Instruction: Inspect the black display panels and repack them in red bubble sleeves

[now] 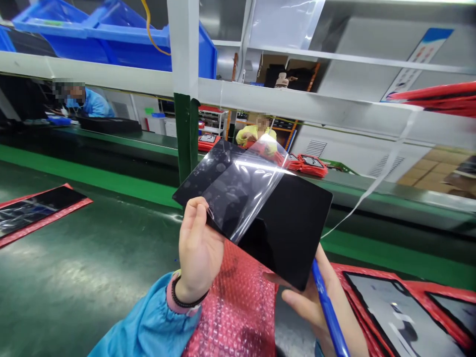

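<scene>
A flat black screen panel [297, 218] is held up tilted in front of me. Clear protective film [241, 188] covers its left part and folds back over itself, with bubbles showing beneath, while the panel's right part is bare and glossy. My left hand [199, 248] is closed in a pinch on the film at the panel's lower left edge. Underneath and along the right edge, my right hand [316, 302] grips the panel, some fingers hidden behind it. A blue pen [327, 307] also lies in that hand. Below is a red bubble-wrap sheet [241, 307].
At right, panels [401, 312] lie on red bubble wrap; another wrapped panel [40, 210] is at left on the green bench [92, 277]. A green-and-white post [184, 99] and rail stand ahead. Blue bins [111, 39] sit above. Two people work beyond.
</scene>
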Available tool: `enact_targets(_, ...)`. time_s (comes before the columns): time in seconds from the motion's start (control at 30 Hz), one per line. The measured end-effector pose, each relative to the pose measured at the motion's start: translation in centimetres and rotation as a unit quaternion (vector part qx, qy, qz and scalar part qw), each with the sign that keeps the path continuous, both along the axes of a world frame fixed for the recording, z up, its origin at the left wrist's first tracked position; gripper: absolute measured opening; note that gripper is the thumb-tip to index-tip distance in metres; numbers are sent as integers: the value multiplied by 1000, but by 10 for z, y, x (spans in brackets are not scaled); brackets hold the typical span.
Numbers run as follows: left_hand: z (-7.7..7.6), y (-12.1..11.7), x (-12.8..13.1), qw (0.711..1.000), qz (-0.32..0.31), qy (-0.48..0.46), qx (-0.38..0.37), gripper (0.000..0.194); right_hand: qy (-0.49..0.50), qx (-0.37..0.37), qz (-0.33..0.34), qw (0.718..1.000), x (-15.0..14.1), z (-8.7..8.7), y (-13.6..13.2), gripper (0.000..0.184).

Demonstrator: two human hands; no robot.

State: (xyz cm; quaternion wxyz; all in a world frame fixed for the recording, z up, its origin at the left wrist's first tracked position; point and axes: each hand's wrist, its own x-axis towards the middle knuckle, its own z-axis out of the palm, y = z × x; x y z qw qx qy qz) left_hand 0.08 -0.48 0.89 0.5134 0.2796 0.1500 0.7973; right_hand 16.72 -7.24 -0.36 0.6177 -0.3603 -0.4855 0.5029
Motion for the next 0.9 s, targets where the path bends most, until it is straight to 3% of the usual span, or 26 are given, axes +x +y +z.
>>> enact_targets(0.17,0,6,-2,1000,-3,-14,1,7,26,-4,44,999,6,-5,-1,87)
enact_targets(0.37,-4,15,-5,1000,-20,-19,1,6,27,14,69,997,6,-1,0,74)
enact_targets(0.63,-2,19,-9,999,-2,-4,-37,6,27,-2,-21,999,-7,10,-6,58)
enact_targets(0.9,-4,25,-9,999,27,-1,-33,9,79,3,-15,997,-6,5,-2,37)
